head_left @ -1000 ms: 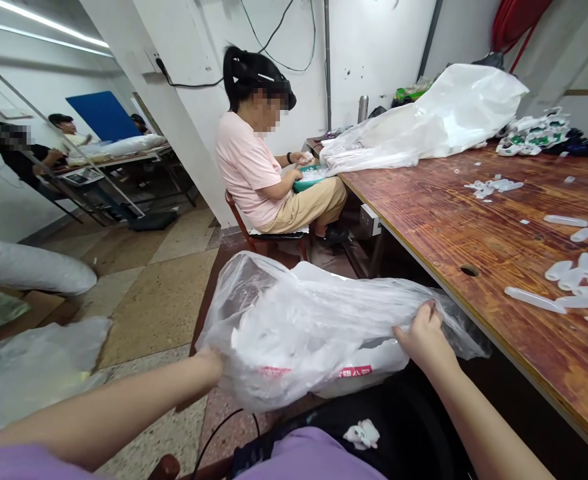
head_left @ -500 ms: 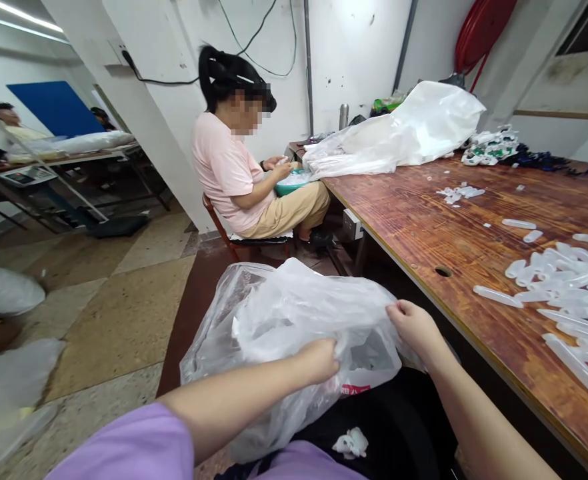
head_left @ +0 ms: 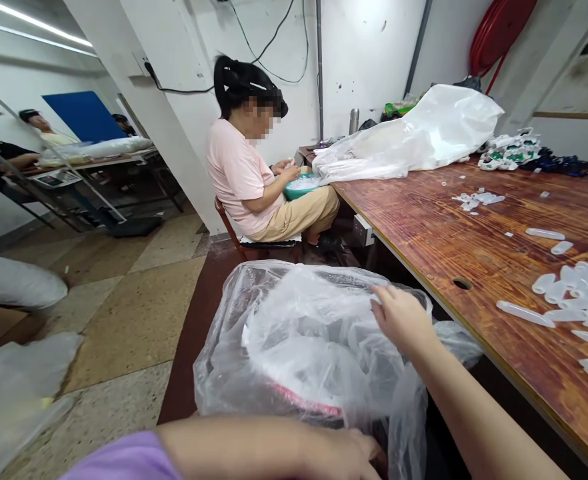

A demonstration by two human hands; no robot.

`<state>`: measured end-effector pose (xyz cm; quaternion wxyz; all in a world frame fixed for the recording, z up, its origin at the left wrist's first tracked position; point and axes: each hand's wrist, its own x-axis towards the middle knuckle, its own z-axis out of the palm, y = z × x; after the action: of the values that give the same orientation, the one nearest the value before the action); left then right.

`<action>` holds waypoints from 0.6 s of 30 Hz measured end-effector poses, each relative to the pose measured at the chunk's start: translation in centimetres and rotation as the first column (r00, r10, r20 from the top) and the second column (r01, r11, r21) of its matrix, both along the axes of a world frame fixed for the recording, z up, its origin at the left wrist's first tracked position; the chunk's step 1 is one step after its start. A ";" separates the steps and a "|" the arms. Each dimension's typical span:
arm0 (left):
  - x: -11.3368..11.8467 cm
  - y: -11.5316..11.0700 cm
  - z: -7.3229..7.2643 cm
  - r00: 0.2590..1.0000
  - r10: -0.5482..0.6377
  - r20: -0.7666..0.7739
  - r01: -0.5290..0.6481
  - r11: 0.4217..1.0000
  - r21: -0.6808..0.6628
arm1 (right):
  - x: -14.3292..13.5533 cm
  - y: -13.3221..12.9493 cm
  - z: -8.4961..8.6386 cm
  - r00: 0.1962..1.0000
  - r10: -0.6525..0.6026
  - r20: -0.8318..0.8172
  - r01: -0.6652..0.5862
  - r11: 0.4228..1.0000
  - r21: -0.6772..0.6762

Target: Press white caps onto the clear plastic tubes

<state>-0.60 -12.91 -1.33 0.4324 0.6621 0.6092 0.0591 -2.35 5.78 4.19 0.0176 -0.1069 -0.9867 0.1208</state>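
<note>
A large clear plastic bag (head_left: 294, 347) sits in front of me, its mouth spread over a round container with a red rim. My right hand (head_left: 399, 320) pinches the bag's far edge beside the table. At the bottom of the view my left hand (head_left: 347, 457) holds the bag's near edge. Several clear plastic tubes (head_left: 569, 293) lie on the wooden table (head_left: 454, 233) to my right.
A person in a pink shirt (head_left: 244, 177) sits on a chair ahead with a teal bowl (head_left: 301, 188) on the lap. A big white bag (head_left: 424, 133) lies at the table's far end. More bags (head_left: 14, 393) lie on the floor at left.
My left hand has come back from the middle of the bag to its near edge. The bag's mouth has been pulled wider over the container. My right hand has shifted slightly left along the far edge.
</note>
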 end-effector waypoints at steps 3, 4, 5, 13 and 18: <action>-0.6 -0.5 -0.2 0.987 -0.053 0.152 0.042 0.996 0.075 | 3.7 -1.7 -0.7 0.952 0.305 -0.016 -0.305 0.948 -0.094; -1.0 -0.7 0.0 0.972 -0.058 0.228 0.044 0.997 0.065 | 5.1 -1.9 -1.3 0.949 0.315 0.008 -0.312 0.943 -0.116; -1.6 -1.1 0.3 0.947 -0.058 0.315 0.052 0.998 0.029 | 6.4 -2.0 -1.9 0.958 0.286 0.035 -0.280 0.952 -0.123; -7.2 -6.5 2.9 0.784 0.621 0.004 -0.519 0.659 -0.545 | 14.0 0.4 -6.3 0.985 0.109 0.136 -0.062 0.948 -0.313; -8.7 -9.5 1.5 0.624 0.743 -0.242 -0.772 0.538 -0.339 | 13.5 1.7 -11.2 0.990 -0.141 -0.019 0.124 0.920 -0.371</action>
<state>-9.25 -22.45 0.21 0.4715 0.2282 0.8473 0.0878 11.17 7.45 -6.98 0.0278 -0.1719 -0.9364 0.3047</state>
